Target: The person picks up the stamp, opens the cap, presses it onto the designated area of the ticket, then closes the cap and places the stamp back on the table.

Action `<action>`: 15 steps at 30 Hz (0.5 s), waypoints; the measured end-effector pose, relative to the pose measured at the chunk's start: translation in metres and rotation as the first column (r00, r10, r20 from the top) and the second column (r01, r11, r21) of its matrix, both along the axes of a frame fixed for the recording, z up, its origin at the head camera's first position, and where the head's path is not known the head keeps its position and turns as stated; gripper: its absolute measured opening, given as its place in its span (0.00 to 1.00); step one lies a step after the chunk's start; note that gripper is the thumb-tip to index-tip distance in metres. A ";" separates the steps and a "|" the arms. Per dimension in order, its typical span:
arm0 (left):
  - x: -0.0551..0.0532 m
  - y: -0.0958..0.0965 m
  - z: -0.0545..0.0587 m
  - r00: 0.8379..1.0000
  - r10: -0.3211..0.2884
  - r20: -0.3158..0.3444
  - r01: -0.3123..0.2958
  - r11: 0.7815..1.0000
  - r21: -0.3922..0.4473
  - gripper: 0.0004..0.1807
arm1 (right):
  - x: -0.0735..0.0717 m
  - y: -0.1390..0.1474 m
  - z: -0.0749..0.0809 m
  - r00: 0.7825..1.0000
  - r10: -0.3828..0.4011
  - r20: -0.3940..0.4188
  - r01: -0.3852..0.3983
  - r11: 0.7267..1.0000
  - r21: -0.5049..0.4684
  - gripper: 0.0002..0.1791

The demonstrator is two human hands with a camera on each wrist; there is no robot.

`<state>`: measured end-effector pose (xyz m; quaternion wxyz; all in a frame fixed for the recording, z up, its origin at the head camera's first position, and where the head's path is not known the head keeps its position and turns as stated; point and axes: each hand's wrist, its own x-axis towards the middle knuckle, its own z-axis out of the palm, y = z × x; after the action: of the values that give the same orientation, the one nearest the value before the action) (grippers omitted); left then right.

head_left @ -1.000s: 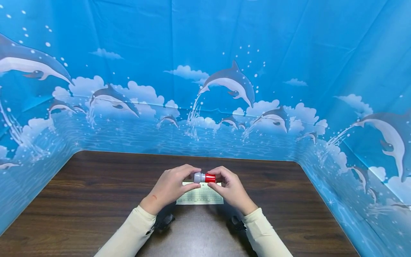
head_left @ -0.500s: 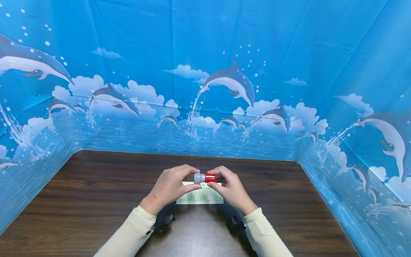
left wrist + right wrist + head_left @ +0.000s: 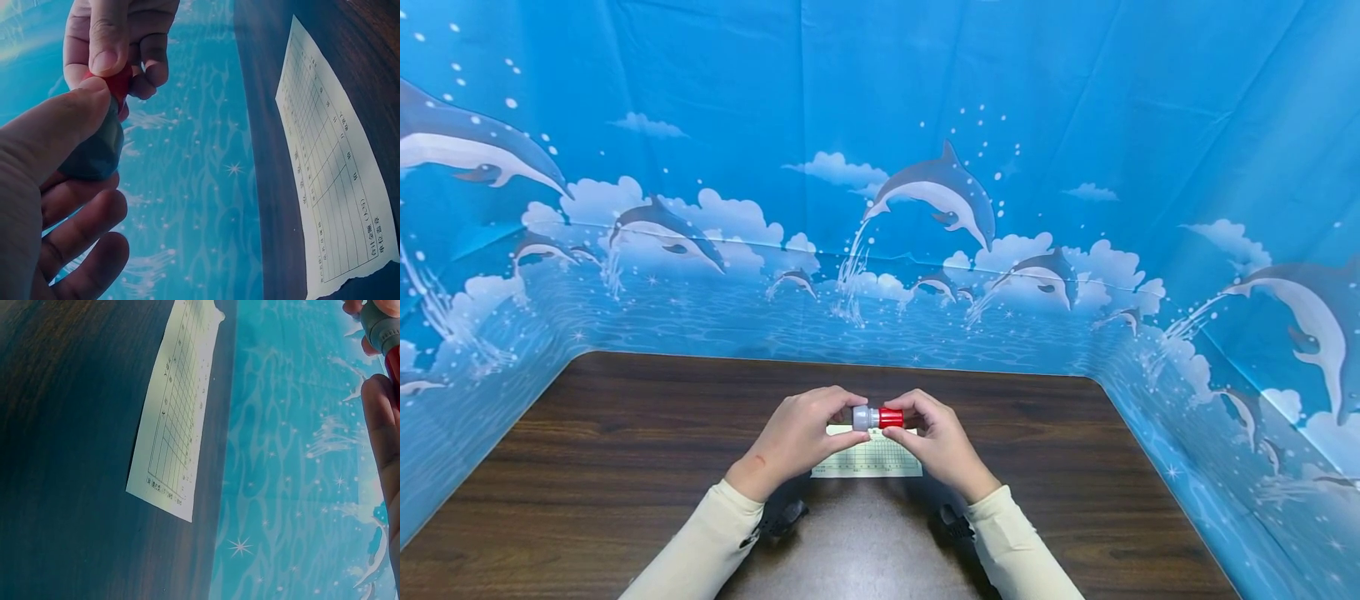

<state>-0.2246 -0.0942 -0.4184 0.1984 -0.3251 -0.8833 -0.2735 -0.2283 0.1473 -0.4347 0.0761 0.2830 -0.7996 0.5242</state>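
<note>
One grey-and-red cylinder (image 3: 877, 418), level, raised off bench (image 3: 1060, 467) between its left and right edges. Left grip (image 3: 805, 427): pinching grey end. Right grip (image 3: 943, 437): pinching red end. Printed form (image 3: 874, 455): on bench, below.

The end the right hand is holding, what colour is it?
That end is bright red, clearest in the head view.

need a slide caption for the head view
Left hand grips the grey end, right hand the red end of a small cylinder; a printed form lies on the wood-grain table.
</note>
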 end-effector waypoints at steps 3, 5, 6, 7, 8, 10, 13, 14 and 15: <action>0.000 -0.001 0.001 1.000 -0.023 0.002 0.023 1.000 -0.005 0.24 | 0.000 0.000 0.000 1.000 0.007 0.004 -0.007 1.000 0.005 0.17; -0.001 -0.001 0.001 0.999 -0.037 -0.001 0.037 0.999 -0.007 0.24 | 0.000 0.001 0.000 1.000 0.006 0.004 -0.006 1.000 0.009 0.17; -0.001 -0.001 0.002 0.999 -0.043 -0.002 0.043 0.999 -0.010 0.24 | -0.001 0.001 0.000 1.000 0.008 0.004 -0.008 1.000 0.010 0.17; -0.001 -0.002 0.002 0.999 -0.050 -0.002 0.050 0.999 -0.011 0.25 | -0.001 0.002 0.000 1.000 0.011 0.004 -0.011 1.000 0.011 0.17; -0.001 -0.002 0.002 0.998 -0.055 -0.001 0.055 0.998 -0.014 0.25 | -0.001 0.002 0.000 1.000 0.015 0.005 -0.015 1.000 0.013 0.17; -0.001 -0.002 0.002 0.998 -0.065 0.008 0.065 0.998 -0.020 0.25 | -0.001 0.002 0.000 1.000 0.023 0.006 -0.023 1.000 0.017 0.17; -0.001 -0.003 0.002 0.997 -0.070 0.027 0.071 0.997 -0.031 0.26 | 0.000 0.003 0.000 0.999 0.034 0.006 -0.034 0.999 0.026 0.16; -0.001 -0.003 0.002 0.997 -0.070 0.034 0.071 0.997 -0.035 0.26 | 0.000 0.003 0.000 0.999 0.034 0.007 -0.034 0.999 0.028 0.16; 0.000 -0.003 0.002 0.997 -0.070 0.040 0.071 0.997 -0.037 0.26 | 0.000 0.002 0.000 0.999 0.032 0.006 -0.032 0.999 0.030 0.16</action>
<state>-0.2250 -0.0971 -0.4167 0.1652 -0.3543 -0.8800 -0.2696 -0.2285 0.1497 -0.4347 0.0610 0.2954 -0.8031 0.5139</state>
